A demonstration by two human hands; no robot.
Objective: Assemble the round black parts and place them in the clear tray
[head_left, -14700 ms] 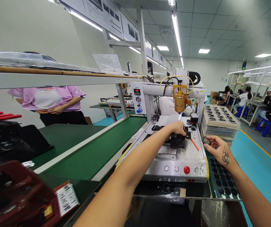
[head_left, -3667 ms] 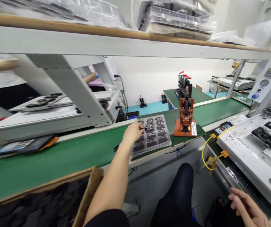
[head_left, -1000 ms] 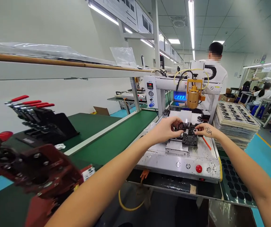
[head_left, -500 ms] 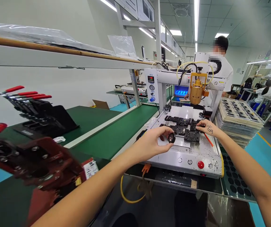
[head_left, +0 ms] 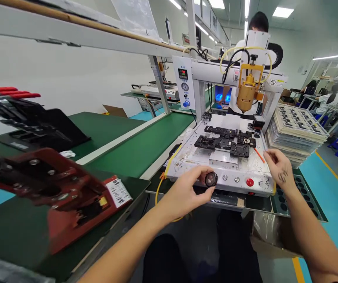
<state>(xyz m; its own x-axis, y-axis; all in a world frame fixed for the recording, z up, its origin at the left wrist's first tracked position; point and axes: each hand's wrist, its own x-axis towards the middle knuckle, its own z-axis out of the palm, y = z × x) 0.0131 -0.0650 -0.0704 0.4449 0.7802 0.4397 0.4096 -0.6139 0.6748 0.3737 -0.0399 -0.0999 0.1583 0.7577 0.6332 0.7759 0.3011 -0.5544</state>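
Observation:
Between the thumb and fingers of my left hand (head_left: 190,192) is a small round black part with a glassy, lens-like centre (head_left: 211,179), held in front of the machine's front panel. My right hand (head_left: 278,169) is at the machine's right front edge, its fingers loosely bent and slightly apart, with nothing visible in them. A black fixture (head_left: 223,141) of several joined plates lies on the white machine bed (head_left: 192,157). One of its nests, at the right, holds a light-centred ring (head_left: 247,140). Beside the fixture, near my right hand, lies a thin orange-red stick (head_left: 259,155).
A brass-coloured press head (head_left: 245,96) hangs over the bed. Stacked trays (head_left: 296,129) stand to the right, with a tray of black discs (head_left: 301,188) lower down. A dark red clamp device (head_left: 77,200) and a green belt (head_left: 154,145) are to the left. Behind the machine stands a person (head_left: 258,23).
My right hand has drawn away from the fixture, towards me and to the right. My left hand keeps the round part, now lower against the machine. The view has tilted down.

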